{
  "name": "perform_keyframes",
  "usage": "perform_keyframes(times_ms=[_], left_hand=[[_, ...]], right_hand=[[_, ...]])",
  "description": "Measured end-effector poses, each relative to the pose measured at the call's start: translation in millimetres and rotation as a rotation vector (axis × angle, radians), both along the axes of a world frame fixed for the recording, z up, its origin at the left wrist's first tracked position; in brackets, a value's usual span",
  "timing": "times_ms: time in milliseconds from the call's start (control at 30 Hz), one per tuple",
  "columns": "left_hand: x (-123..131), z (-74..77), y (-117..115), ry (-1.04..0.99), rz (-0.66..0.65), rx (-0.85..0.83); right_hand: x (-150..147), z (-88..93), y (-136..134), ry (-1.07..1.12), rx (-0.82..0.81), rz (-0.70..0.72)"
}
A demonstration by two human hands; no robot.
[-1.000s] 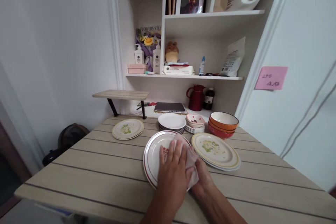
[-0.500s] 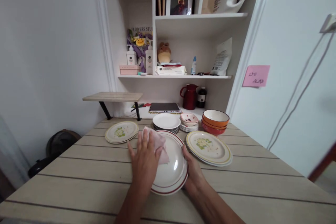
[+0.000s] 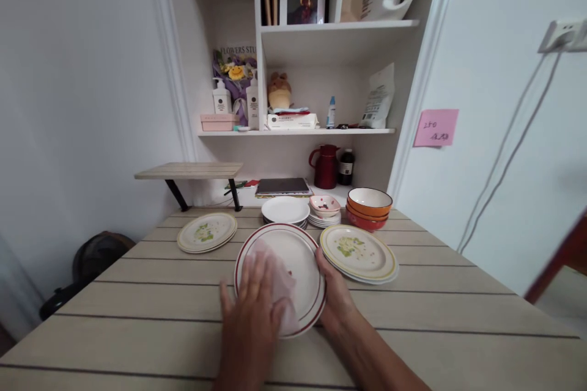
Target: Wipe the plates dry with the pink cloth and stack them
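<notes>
A round white plate [image 3: 308, 256] with dark red rings is held tilted above the table at the centre. My right hand [image 3: 337, 293] grips its right edge, thumb at the rim and the other fingers hidden underneath. A thin pink cloth [image 3: 287, 299] lies against the plate's left part, under my left hand [image 3: 254, 305]. That hand presses the cloth to the surface with its fingers extended; motion blurs it. Just right of the plate is a stack of yellow-rimmed plates [image 3: 360, 252] with a leafy pattern. More such plates [image 3: 207, 232] lie to the left.
Behind the held plate stand stacked white plates [image 3: 285, 210], small pink-patterned bowls [image 3: 325, 204] and orange and red bowls [image 3: 369, 203]. A small raised wooden shelf [image 3: 189, 170] is at the back left. A red jug [image 3: 326, 167] stands beside a dark bottle [image 3: 346, 168].
My left hand has slid down across the plate with the pink cloth, from its upper left toward its lower part. My right hand keeps its grip. The whole view has shifted slightly.
</notes>
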State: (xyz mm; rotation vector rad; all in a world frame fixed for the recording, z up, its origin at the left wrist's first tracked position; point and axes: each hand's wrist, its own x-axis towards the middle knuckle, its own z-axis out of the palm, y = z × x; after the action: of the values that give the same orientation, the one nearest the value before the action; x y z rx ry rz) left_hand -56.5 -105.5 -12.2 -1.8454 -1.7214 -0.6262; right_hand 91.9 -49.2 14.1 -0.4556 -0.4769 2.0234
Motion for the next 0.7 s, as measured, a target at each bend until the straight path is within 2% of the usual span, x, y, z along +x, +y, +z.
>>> perform_keyframes(times_ms=[100, 167, 267, 367, 467, 567, 633, 700], left_hand=[[-27, 15.6, 11, -0.051, 0.166, 0.009], [-28, 29.3, 24, -0.057, 0.196, 0.026], [-9, 47.2, 42, -0.013, 0.101, 0.029], [17, 53.7, 49, 0.026, -0.061, 0.022], [35, 43.0, 41, 0.063, -0.205, 0.016], [36, 20.5, 22, 0.091, -0.294, -0.012], [26, 8.3, 12, 0.090, -0.270, -0.040], [10, 5.7, 11, 0.085, -0.215, -0.056]], right_hand=[[-7, 1.4, -3, -0.042, -0.002, 0.017], [-11, 2.4, -5, -0.054, -0.012, 0.038], [-13, 3.8, -10, -0.031, 0.002, 0.085], [-12, 2.6, -10, 0.019, 0.023, 0.093], [-6, -0.1, -5, 0.013, -0.016, -0.041], [5, 0.3, 2, -0.006, -0.092, -0.140], [10, 2.5, 6, 0.022, -0.093, -0.168], [10, 4.6, 7, 0.060, -0.045, -0.183]])
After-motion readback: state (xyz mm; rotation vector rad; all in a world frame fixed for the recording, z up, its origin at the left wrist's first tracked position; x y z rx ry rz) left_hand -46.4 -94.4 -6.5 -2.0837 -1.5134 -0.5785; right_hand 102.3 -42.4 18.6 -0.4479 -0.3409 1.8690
